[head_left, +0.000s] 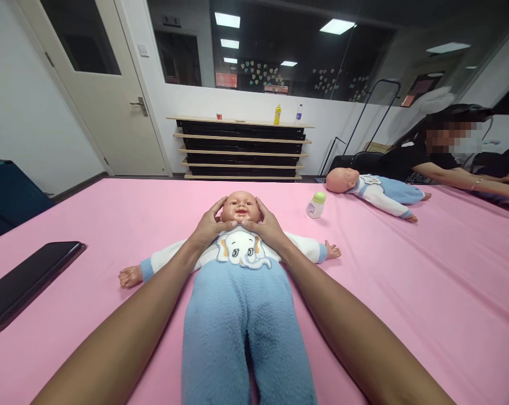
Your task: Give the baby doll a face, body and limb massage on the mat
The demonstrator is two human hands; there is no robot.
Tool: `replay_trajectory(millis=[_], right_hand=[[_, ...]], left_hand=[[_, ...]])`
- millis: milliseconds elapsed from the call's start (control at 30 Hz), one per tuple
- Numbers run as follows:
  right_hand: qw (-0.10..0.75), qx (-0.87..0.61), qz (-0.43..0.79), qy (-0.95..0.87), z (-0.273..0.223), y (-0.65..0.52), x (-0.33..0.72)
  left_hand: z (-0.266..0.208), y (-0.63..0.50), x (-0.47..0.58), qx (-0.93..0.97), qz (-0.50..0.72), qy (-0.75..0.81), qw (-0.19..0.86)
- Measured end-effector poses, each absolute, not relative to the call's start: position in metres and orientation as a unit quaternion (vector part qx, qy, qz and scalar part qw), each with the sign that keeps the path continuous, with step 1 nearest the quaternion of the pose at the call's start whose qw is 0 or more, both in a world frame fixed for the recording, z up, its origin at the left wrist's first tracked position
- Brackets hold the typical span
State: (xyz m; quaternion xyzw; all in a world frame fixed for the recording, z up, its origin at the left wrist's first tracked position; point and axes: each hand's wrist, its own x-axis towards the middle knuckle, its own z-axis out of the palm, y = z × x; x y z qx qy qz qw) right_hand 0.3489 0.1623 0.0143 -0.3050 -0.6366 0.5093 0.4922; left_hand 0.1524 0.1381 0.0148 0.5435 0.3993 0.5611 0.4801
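Note:
A baby doll (241, 211) lies face up in front of me, its head toward the far side and both arms spread. It wears a white top with an elephant patch and fuzzy blue trousers. Cupped around one side of its head is my left hand (210, 228), thumb at the chin and fingers along the cheek. My right hand (269, 225) mirrors it on the other side, and the two thumbs nearly meet under the chin. The fingertips are partly hidden behind the doll's head. Right of the head stands a small white bottle with a green cap (316, 206).
Pink cloth (376, 292) covers the table. A black phone-like slab (30, 281) lies at left. Beyond the bottle rests a second doll (376, 190), near a co-worker (440, 146) reaching rightward. Stacked boards (241, 138) with two bottles on top stand by the wall.

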Motion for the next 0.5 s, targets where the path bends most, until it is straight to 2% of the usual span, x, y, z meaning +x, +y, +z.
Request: replay_trajectory(millis=[233, 500], right_hand=[[0.485, -0.226, 0.65, -0.539, 0.0132, 0.1704, 0.3521], [0.485, -0.292, 0.525, -0.636, 0.0123, 0.166, 0.3507]], left_hand=[[0.0165, 0.1392, 0.1474, 0.49, 0.568, 0.337, 0.569], [0.0132, 0.1394, 0.1531, 0.536, 0.558, 0.397, 0.494]])
